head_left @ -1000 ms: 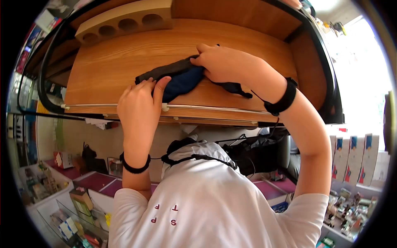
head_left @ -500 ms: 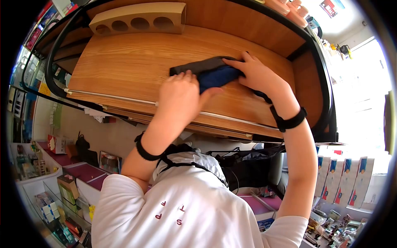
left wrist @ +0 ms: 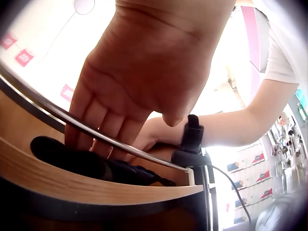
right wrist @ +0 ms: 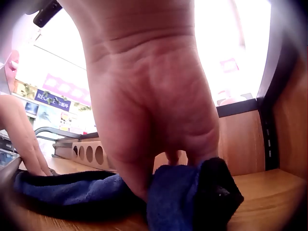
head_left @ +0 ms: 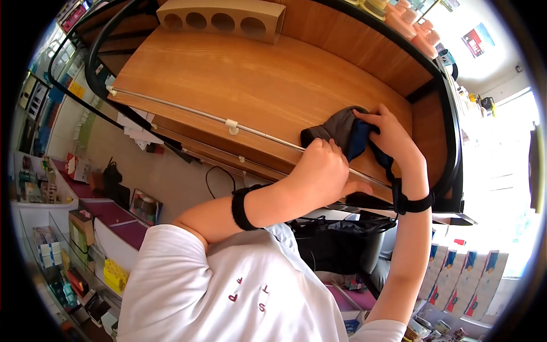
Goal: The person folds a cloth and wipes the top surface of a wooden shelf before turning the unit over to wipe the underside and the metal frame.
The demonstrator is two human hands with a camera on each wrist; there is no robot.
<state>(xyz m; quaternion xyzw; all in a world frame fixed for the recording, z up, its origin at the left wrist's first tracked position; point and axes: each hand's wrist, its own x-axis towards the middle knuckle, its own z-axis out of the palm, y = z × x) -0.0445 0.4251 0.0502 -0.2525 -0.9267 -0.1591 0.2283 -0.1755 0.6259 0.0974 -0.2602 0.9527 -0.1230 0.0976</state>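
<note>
A folded fabric piece, grey on one side and fleecy blue on the other [head_left: 336, 130], lies at the right front of the wooden shelf [head_left: 239, 74]. My left hand [head_left: 320, 174] reaches over the metal rail, its fingers resting on the fabric's near edge. In the left wrist view those fingers [left wrist: 94, 120] are nearly straight against the dark cloth, thumb apart. My right hand [head_left: 396, 137] holds the fabric's right end between thumb and fingers. The right wrist view shows a blue fold [right wrist: 173, 197] hiding the fingertips. A dark strap [head_left: 383, 159] trails below the right hand.
A brown cardboard holder with round holes [head_left: 222, 20] stands at the back left of the shelf. Along the front edge runs the metal rail [head_left: 182, 107]. The wooden side wall [head_left: 430, 128] is close on the right. Pink objects [head_left: 401, 20] stand above the back wall.
The fabric has moved right along the shelf, toward the side wall, with both hands. My left arm now reaches across to the right. The head view has turned, so the shelf appears tilted.
</note>
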